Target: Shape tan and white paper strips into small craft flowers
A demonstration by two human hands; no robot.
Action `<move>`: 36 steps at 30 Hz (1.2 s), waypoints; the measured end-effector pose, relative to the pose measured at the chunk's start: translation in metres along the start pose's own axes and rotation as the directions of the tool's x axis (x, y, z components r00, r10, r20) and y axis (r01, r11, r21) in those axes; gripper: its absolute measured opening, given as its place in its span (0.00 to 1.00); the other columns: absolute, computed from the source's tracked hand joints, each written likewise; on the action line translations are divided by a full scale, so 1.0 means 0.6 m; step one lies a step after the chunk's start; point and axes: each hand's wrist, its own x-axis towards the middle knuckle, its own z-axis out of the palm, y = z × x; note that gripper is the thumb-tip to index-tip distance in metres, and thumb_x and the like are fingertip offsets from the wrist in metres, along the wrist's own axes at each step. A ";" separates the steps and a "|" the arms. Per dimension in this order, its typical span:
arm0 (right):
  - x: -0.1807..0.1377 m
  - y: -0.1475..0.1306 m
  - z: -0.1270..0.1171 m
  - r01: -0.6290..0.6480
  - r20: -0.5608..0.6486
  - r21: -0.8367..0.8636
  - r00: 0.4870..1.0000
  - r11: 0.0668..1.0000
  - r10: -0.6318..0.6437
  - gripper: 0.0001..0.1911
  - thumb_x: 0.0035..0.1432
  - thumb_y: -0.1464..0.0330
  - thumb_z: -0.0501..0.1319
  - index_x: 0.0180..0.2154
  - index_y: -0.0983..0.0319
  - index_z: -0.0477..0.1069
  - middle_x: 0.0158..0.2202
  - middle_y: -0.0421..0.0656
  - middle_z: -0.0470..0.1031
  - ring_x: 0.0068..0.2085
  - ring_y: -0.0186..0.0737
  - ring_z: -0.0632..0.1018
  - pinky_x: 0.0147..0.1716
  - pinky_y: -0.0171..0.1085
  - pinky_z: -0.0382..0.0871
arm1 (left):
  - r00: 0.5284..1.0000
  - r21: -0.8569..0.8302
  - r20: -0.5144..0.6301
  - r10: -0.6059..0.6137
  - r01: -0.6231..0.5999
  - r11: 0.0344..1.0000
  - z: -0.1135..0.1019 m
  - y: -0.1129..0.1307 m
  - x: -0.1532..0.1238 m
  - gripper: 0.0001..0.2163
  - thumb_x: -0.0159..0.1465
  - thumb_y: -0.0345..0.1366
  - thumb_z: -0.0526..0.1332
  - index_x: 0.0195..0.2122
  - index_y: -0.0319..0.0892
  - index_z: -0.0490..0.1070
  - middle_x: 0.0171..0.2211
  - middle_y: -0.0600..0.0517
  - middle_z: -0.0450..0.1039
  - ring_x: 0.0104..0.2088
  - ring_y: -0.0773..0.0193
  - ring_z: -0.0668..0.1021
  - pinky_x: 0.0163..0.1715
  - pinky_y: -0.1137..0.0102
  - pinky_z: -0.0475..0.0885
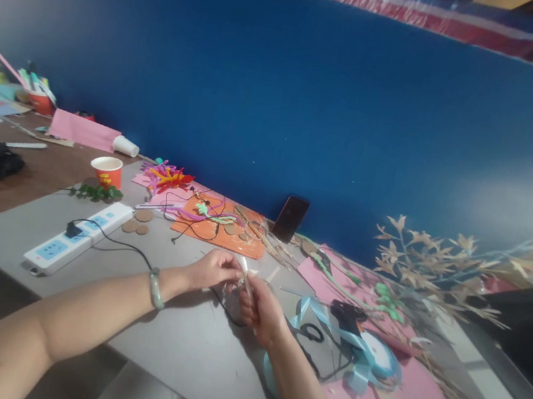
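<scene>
My left hand point(215, 271), with a pale bangle point(157, 289) on its wrist, is closed in a pinch over the grey table board. My right hand point(260, 308) is closed right beside it, thumb towards the left fingertips. Between the two hands is a small whitish, see-through piece point(244, 266), too blurred to name; both hands' fingers are on it. A thin black cord runs beneath the hands. Just behind them lies an orange sheet point(205, 233) with cords and bits on it. A black hot glue gun point(348, 315) and light blue ribbon point(376, 355) lie right of my right hand.
A white power strip point(81, 239) with a plug lies at left, near a red paper cup point(106, 172), green leaves and round wooden discs point(130, 226). A phone point(290, 219) leans on the blue partition point(263, 91). Dried stems point(438, 267) and pink sheets fill the right.
</scene>
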 end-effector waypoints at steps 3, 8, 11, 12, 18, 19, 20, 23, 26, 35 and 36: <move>0.001 0.000 -0.003 -0.020 0.018 0.033 1.000 0.999 0.019 0.21 0.54 0.53 0.57 0.22 0.62 0.59 0.13 0.30 0.52 0.13 0.22 0.47 0.09 0.24 0.38 | 1.000 0.013 0.010 0.019 -0.019 1.000 -0.004 0.002 0.000 0.13 0.56 0.43 0.64 0.27 0.36 0.70 0.18 0.53 0.70 0.19 0.71 0.72 0.22 0.75 0.65; -0.001 -0.003 -0.006 -0.029 0.033 0.074 0.999 0.997 0.027 0.20 0.56 0.55 0.56 0.22 0.62 0.60 0.14 0.30 0.52 0.13 0.22 0.47 0.09 0.24 0.38 | 1.000 0.016 0.022 0.005 -0.006 1.000 -0.010 0.006 0.000 0.14 0.55 0.44 0.64 0.27 0.36 0.70 0.18 0.53 0.70 0.20 0.70 0.72 0.22 0.75 0.64; -0.004 -0.007 -0.006 -0.032 0.028 0.102 0.999 0.994 0.029 0.19 0.56 0.56 0.56 0.23 0.62 0.61 0.15 0.31 0.54 0.13 0.22 0.47 0.08 0.24 0.38 | 1.000 0.028 0.026 0.003 -0.004 1.000 -0.013 0.005 0.001 0.14 0.55 0.44 0.64 0.27 0.36 0.70 0.18 0.53 0.69 0.19 0.71 0.71 0.22 0.75 0.63; -0.005 -0.008 -0.005 -0.034 0.026 0.113 0.999 0.993 0.031 0.18 0.57 0.56 0.56 0.23 0.63 0.61 0.15 0.31 0.54 0.13 0.22 0.47 0.08 0.24 0.38 | 1.000 0.030 0.025 0.003 -0.004 1.000 -0.014 0.005 0.002 0.14 0.55 0.44 0.64 0.27 0.36 0.70 0.18 0.54 0.69 0.19 0.71 0.71 0.22 0.75 0.63; -0.010 -0.013 -0.004 -0.041 0.024 0.155 0.999 0.987 0.038 0.18 0.58 0.57 0.55 0.24 0.63 0.61 0.15 0.31 0.55 0.13 0.22 0.47 0.08 0.23 0.38 | 0.999 0.042 0.037 0.009 -0.011 0.999 -0.020 0.007 0.003 0.13 0.55 0.43 0.64 0.27 0.36 0.70 0.17 0.54 0.69 0.19 0.71 0.70 0.22 0.76 0.62; -0.011 -0.014 -0.004 -0.039 0.027 0.154 0.999 0.987 0.035 0.18 0.58 0.57 0.56 0.23 0.63 0.61 0.15 0.31 0.55 0.13 0.22 0.47 0.08 0.23 0.38 | 0.999 0.046 0.041 0.008 -0.010 0.999 -0.021 0.007 0.003 0.13 0.55 0.43 0.64 0.28 0.36 0.70 0.17 0.54 0.69 0.19 0.72 0.70 0.21 0.76 0.62; -0.012 -0.015 -0.004 -0.035 0.030 0.152 0.999 0.988 0.030 0.18 0.57 0.57 0.56 0.23 0.63 0.61 0.15 0.31 0.55 0.13 0.22 0.47 0.08 0.23 0.38 | 0.999 0.047 0.043 0.007 -0.009 0.999 -0.022 0.008 0.003 0.13 0.55 0.43 0.64 0.28 0.36 0.70 0.17 0.55 0.69 0.18 0.72 0.70 0.21 0.76 0.61; -0.015 -0.017 -0.003 -0.022 0.048 0.153 0.999 0.988 0.015 0.18 0.57 0.56 0.57 0.23 0.63 0.61 0.14 0.31 0.55 0.13 0.22 0.47 0.08 0.23 0.38 | 0.999 0.046 0.043 0.008 -0.010 0.999 -0.023 0.009 0.002 0.13 0.55 0.43 0.64 0.28 0.36 0.70 0.17 0.55 0.69 0.18 0.72 0.69 0.21 0.76 0.60; -0.017 -0.020 -0.004 -0.019 0.061 0.166 0.998 0.986 0.009 0.18 0.56 0.56 0.57 0.23 0.63 0.62 0.15 0.32 0.56 0.12 0.22 0.48 0.08 0.23 0.39 | 0.999 0.039 0.038 0.006 -0.007 0.999 -0.022 0.013 0.001 0.13 0.55 0.43 0.64 0.27 0.36 0.70 0.17 0.54 0.70 0.18 0.72 0.69 0.20 0.76 0.60; -0.023 -0.029 -0.011 -0.005 0.067 0.171 0.998 0.985 -0.006 0.18 0.56 0.56 0.58 0.24 0.63 0.63 0.15 0.31 0.54 0.12 0.22 0.48 0.08 0.23 0.40 | 0.999 0.032 0.050 0.017 -0.019 0.999 -0.022 0.024 -0.002 0.13 0.56 0.43 0.63 0.29 0.36 0.71 0.18 0.53 0.70 0.19 0.72 0.69 0.21 0.76 0.62; -0.025 -0.030 -0.011 0.002 0.072 0.172 0.997 0.985 -0.014 0.18 0.56 0.56 0.58 0.25 0.63 0.63 0.15 0.31 0.54 0.13 0.22 0.47 0.08 0.23 0.40 | 0.998 0.032 0.053 0.021 -0.023 0.999 -0.022 0.024 -0.002 0.13 0.56 0.43 0.63 0.29 0.36 0.71 0.18 0.53 0.70 0.19 0.72 0.70 0.21 0.76 0.62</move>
